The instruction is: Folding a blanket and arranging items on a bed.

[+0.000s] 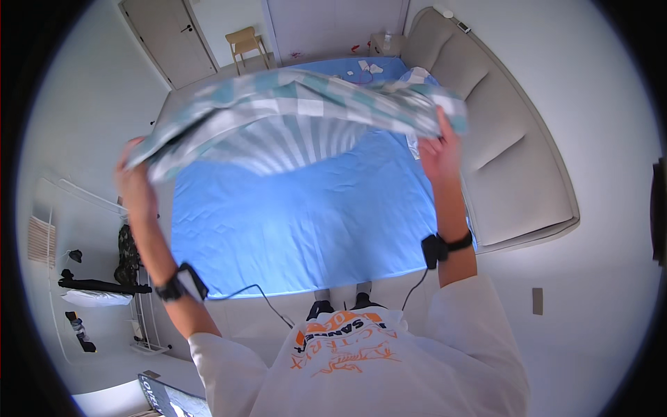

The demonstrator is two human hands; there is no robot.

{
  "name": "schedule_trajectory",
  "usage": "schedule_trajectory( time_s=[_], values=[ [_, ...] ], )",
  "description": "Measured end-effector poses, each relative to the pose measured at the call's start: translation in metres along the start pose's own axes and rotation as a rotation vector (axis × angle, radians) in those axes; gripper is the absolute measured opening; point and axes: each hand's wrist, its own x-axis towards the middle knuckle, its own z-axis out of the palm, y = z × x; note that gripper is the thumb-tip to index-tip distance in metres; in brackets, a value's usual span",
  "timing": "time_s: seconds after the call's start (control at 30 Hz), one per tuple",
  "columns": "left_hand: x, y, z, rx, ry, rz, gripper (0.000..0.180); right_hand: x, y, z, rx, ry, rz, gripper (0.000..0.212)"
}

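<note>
A teal, white and grey checked quilt (299,104) with a striped underside arches in the air above the bed, blurred by motion. My left hand (137,182) is closed on its left end, and my right hand (440,147) grips the right end. Both arms are raised and spread wide. Below the quilt lies a bed covered with a smooth blue sheet (292,229). Part of the sheet's far side is hidden behind the raised cloth.
A padded grey headboard (514,153) borders the bed's right side. Small white items (370,67) lie on its far end, near a nightstand (386,44). Back left are a wooden chair (244,44) and a door (170,42). A clothes rack (142,306) stands left.
</note>
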Motion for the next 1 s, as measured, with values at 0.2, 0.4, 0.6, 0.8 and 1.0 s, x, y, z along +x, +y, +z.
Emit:
schedule_trajectory(
  time_s=[0.2,0.4,0.6,0.8,1.0],
  values=[
    [-0.19,-0.038,-0.025,0.226,-0.089,-0.167,0.011,-0.155,0.039,-0.107,-0.318,0.549,0.223,0.031],
    [-0.398,-0.153,-0.025,0.279,-0.305,-1.076,0.026,-0.321,0.099,-0.212,-0.395,0.895,0.524,0.016],
    [-0.463,-0.171,-0.046,0.355,-0.442,-1.502,0.035,-0.412,0.109,-0.244,-0.432,1.043,0.802,0.009],
    [-0.448,-0.17,-0.05,0.319,-0.467,-1.491,0.035,-0.412,0.117,-0.257,-0.43,0.965,0.79,0.011],
    [-0.453,-0.175,-0.045,0.339,-0.46,-1.431,0.034,-0.403,0.116,-0.257,-0.491,0.945,0.85,0.013]
  ],
)
